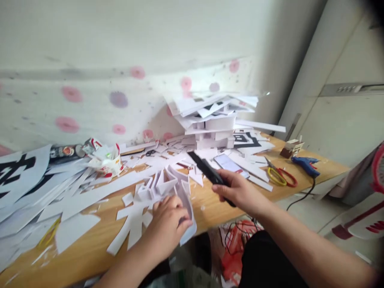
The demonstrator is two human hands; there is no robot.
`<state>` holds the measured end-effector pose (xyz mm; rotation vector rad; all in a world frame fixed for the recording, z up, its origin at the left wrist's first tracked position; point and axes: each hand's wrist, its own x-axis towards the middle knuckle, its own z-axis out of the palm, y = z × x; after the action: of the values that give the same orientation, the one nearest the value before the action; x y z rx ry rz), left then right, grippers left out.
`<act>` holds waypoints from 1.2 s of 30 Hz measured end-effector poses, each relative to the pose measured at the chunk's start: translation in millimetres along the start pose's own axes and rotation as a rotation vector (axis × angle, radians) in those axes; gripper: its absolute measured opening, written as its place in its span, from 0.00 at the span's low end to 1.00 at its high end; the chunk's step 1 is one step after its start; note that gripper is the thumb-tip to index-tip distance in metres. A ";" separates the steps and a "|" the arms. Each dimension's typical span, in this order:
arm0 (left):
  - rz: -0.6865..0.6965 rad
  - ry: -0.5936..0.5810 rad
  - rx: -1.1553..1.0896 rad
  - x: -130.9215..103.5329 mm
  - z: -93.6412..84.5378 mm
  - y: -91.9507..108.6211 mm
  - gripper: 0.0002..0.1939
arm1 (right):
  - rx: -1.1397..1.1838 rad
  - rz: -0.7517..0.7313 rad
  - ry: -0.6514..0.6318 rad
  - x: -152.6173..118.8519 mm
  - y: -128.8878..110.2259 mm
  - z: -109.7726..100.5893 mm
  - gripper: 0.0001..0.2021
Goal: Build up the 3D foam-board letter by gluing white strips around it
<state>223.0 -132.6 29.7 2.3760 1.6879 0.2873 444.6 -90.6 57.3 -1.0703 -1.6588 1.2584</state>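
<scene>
My right hand [237, 191] is closed around a black utility knife [211, 173], held above the table with its dark, narrow end pointing up and to the left. On the front part of the table, my left hand [169, 222] is curled over a white folded paper piece [187, 200] and grips its curved edge. Its fingertips are partly hidden. Zigzag-folded white paper [160, 182] stands just behind that hand. Flat white strips [123, 236] lie to its left. A phone [229, 165] rests on the table behind the knife.
White paper layers form a tall stack [213, 120] at the back. Scissors [280, 176] and a blue glue gun [306, 165] with a cord lie at the right. A scrap-filled cup [109, 162] and a dark can [67, 152] are at the left. Paper scraps cover much of the wooden table [207, 210].
</scene>
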 end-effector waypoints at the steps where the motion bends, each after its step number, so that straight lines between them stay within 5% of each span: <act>1: -0.016 -0.036 0.004 1.6 -0.1 0.8 0.06 | 0.003 -0.003 -0.029 1.2 0.6 -0.1 0.10; 9: 0.048 -0.100 0.143 9.2 1.7 -2.1 0.06 | 0.118 0.108 -0.027 17.4 17.2 10.1 0.10; 18: 0.030 -0.149 0.242 2.4 -14.7 13.6 0.11 | 0.358 0.067 0.379 48.0 24.1 -9.7 0.16; 28: 0.160 -0.029 0.143 10.7 11.7 -16.5 0.04 | 0.277 0.148 0.223 35.3 31.5 10.5 0.15; 36: 0.238 -0.048 0.112 15.8 7.8 -21.0 0.04 | 0.209 0.139 0.234 32.7 32.1 2.1 0.18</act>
<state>211.3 -111.5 16.9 2.6467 1.4367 0.1755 436.7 -55.7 28.6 -1.1692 -1.2675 1.3076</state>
